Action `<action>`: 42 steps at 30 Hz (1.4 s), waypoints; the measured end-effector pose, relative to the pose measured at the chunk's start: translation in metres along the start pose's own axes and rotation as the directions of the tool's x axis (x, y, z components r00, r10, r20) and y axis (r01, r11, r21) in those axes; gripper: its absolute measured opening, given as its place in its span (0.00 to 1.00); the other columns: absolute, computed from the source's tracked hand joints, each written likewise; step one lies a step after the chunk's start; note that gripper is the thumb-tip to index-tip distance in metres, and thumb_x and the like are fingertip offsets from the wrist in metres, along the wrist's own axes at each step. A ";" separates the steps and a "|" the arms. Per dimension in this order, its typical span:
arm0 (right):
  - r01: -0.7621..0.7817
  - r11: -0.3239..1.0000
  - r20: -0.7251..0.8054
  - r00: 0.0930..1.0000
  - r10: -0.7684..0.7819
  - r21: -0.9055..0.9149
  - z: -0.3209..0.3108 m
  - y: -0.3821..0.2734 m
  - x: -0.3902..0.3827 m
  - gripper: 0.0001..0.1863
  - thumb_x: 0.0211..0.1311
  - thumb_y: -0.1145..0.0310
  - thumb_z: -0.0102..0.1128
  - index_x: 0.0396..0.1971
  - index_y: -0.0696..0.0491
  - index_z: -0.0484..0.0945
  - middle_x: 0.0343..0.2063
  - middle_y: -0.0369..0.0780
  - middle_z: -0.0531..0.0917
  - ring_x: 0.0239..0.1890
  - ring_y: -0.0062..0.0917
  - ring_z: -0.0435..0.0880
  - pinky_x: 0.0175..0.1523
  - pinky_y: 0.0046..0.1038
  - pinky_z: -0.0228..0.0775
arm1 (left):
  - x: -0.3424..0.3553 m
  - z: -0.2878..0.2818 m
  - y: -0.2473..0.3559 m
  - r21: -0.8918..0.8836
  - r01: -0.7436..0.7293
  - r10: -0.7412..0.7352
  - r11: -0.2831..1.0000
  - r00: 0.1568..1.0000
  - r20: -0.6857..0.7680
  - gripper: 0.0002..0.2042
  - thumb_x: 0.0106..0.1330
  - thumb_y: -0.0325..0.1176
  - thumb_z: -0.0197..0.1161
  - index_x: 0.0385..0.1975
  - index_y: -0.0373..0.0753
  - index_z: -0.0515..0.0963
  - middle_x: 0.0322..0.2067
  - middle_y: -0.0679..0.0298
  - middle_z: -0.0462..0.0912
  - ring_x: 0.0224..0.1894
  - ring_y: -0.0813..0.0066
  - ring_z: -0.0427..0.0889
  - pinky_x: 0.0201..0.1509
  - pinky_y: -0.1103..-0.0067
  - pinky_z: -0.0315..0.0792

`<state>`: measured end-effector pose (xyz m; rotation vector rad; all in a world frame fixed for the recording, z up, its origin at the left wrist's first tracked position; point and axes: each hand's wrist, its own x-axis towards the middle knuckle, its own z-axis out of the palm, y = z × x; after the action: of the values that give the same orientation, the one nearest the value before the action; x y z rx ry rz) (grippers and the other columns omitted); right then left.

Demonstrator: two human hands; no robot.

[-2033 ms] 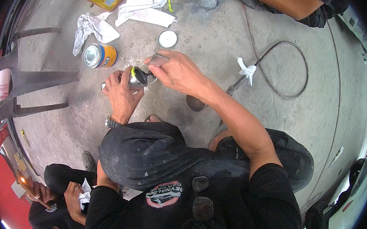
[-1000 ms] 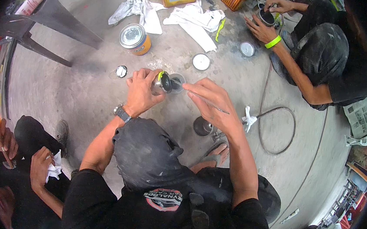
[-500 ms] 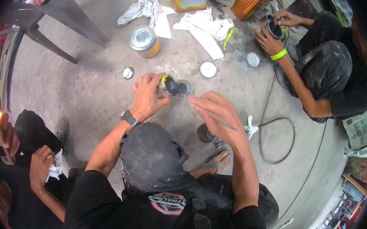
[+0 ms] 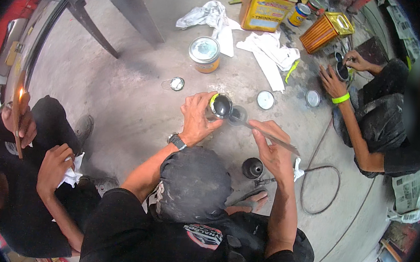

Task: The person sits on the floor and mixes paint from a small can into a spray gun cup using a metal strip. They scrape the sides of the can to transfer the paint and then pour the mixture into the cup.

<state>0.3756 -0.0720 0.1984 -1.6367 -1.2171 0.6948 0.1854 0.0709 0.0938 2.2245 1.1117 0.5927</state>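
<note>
My left hand (image 4: 196, 116) grips a small tin (image 4: 217, 106) with a bright yellow-green rim and glossy black contents, tilted toward a clear cup (image 4: 237, 116) on the concrete floor. My right hand (image 4: 270, 151) holds a long flat metal stirrer (image 4: 281, 143) between thumb and fingers, its far end at the cup beside the tin. A small round lid (image 4: 177, 83) lies behind my left hand, and a white-topped lid (image 4: 265, 100) sits beyond the cup. Near my right hand stand a dark metal pot (image 4: 252, 168) and a hose (image 4: 320, 210) with white cloth tied on it.
Left, a co-worker's hand (image 4: 54, 165) grips white cloth, another a long stick with a flame-like glow. Right, a crouching co-worker (image 4: 375, 125) works over a pot. Beyond are a paint can (image 4: 204, 53), rags (image 4: 269, 54), yellow tins (image 4: 265, 8) and a plastic chair (image 4: 130, 9).
The view has swung, bringing the right co-worker in. My right hand has drawn back from above the tin to the lower right, the stirrer now reaching to the cup.
</note>
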 end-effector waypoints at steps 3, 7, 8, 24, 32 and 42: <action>-0.015 0.999 -0.005 1.000 0.014 -0.047 0.001 0.001 0.004 0.12 0.68 0.77 0.62 0.49 0.55 0.85 0.30 0.43 0.80 0.28 0.31 0.78 0.34 0.29 0.69 | -0.004 0.001 -0.014 -0.064 0.085 -0.093 0.994 0.987 -0.133 0.41 0.43 0.41 0.83 0.63 0.47 0.74 0.56 0.61 0.75 0.61 0.60 0.69 0.65 0.61 0.60; -0.001 0.979 0.013 1.000 0.003 -0.203 0.003 0.014 0.004 0.12 0.70 0.76 0.61 0.50 0.55 0.85 0.31 0.39 0.80 0.32 0.20 0.75 0.28 0.23 0.65 | -0.003 -0.002 -0.057 -0.166 0.193 -0.227 0.967 0.948 -0.222 0.41 0.46 0.44 0.81 0.64 0.44 0.73 0.54 0.57 0.74 0.60 0.55 0.70 0.65 0.60 0.60; -0.012 0.980 0.025 1.000 0.017 -0.198 0.005 0.015 0.005 0.11 0.70 0.76 0.61 0.50 0.56 0.85 0.31 0.39 0.80 0.32 0.20 0.75 0.27 0.23 0.65 | 0.001 -0.003 -0.077 -0.160 0.179 -0.217 0.971 0.940 -0.264 0.41 0.46 0.44 0.81 0.63 0.43 0.73 0.53 0.57 0.74 0.59 0.55 0.71 0.64 0.60 0.62; -0.136 0.983 -0.083 0.989 0.126 -0.120 0.008 0.013 0.002 0.11 0.68 0.77 0.63 0.48 0.55 0.85 0.30 0.42 0.80 0.28 0.28 0.76 0.30 0.27 0.67 | 0.126 0.020 -0.184 -0.156 0.330 -0.365 0.931 0.855 -0.368 0.40 0.45 0.48 0.82 0.57 0.33 0.74 0.53 0.50 0.79 0.58 0.54 0.77 0.63 0.65 0.71; -0.083 0.992 -0.106 0.992 0.072 -0.098 0.010 0.024 0.003 0.11 0.69 0.76 0.62 0.49 0.55 0.85 0.30 0.41 0.80 0.28 0.26 0.76 0.28 0.26 0.66 | 0.079 0.006 -0.218 -0.418 0.533 -0.673 0.735 0.648 -0.357 0.30 0.60 0.49 0.69 0.54 0.32 0.77 0.44 0.56 0.82 0.45 0.62 0.81 0.51 0.71 0.74; -0.089 0.994 -0.044 0.995 0.086 -0.069 0.016 0.021 0.013 0.11 0.70 0.76 0.61 0.50 0.54 0.85 0.31 0.41 0.81 0.27 0.21 0.75 0.24 0.23 0.64 | 0.032 0.007 -0.207 -0.698 0.706 -0.841 0.119 0.445 0.307 0.12 0.69 0.40 0.53 0.37 0.38 0.78 0.29 0.63 0.81 0.25 0.75 0.75 0.27 0.76 0.65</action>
<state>0.3749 -0.0556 0.1738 -1.7629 -1.1577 0.6754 0.0903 0.1956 -0.0448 0.6065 1.5409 0.5816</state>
